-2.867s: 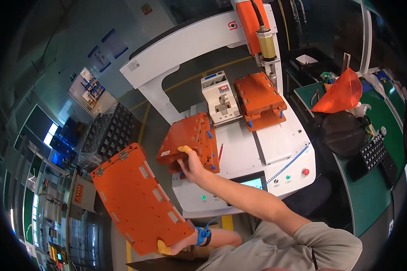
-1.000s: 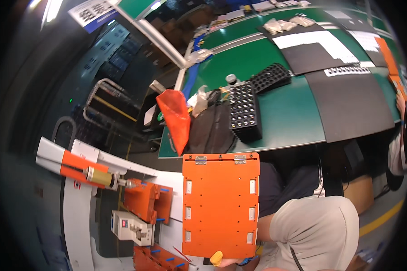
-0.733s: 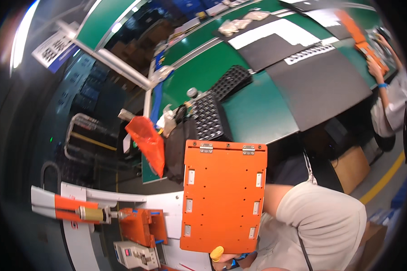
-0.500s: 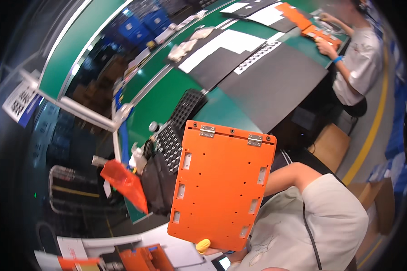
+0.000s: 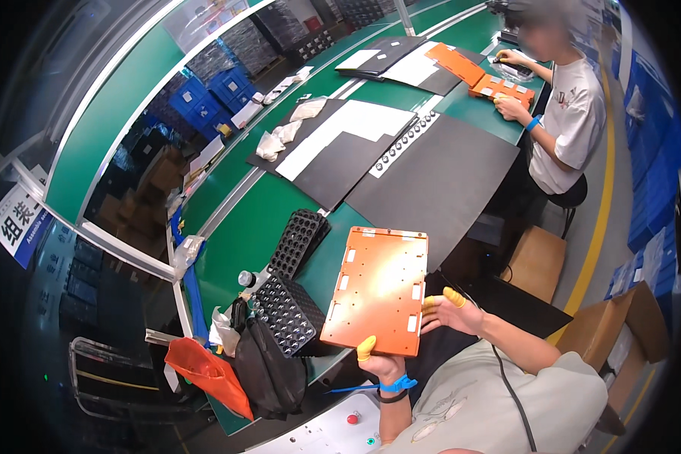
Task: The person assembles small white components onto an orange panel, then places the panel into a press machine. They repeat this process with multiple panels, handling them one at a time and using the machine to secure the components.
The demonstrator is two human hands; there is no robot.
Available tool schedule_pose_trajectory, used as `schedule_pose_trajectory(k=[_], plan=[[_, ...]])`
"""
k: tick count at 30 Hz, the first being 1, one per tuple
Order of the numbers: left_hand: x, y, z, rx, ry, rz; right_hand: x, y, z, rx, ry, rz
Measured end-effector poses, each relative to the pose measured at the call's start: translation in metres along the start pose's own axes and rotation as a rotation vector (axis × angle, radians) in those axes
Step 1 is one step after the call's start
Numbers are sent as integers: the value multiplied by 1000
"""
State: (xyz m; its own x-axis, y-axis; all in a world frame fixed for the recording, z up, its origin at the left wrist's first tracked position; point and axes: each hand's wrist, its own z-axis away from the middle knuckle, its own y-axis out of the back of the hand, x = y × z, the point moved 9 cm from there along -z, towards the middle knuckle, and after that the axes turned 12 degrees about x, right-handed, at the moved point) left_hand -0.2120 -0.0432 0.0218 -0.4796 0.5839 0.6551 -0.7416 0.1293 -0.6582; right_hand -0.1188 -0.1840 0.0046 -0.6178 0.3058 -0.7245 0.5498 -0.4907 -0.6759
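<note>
a long green table runs through a busy workroom. at its near edge, the left hand grips the bottom of an orange board. the right hand has its fingers spread beside the board; i can't tell if they touch. the board might tip, because one hand pinches just one end, and bump the black tray. a white and blue sign has big dark writing.

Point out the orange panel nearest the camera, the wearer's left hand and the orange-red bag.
Orange panel (image 5: 380, 291): head view, middle of its broad face.
Left hand (image 5: 384, 367): head view, middle of the hand.
Orange-red bag (image 5: 209, 376): head view, middle of its side.
</note>
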Motion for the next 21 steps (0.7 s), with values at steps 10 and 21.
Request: schedule_pose_trajectory(k=[10,21], plan=[[-9,-7,-19,131,-31,62,-10,-21,-61,146,102,311],[-28,14,-50,-92,16,-55,-6,0,-88,239,-92,83]])
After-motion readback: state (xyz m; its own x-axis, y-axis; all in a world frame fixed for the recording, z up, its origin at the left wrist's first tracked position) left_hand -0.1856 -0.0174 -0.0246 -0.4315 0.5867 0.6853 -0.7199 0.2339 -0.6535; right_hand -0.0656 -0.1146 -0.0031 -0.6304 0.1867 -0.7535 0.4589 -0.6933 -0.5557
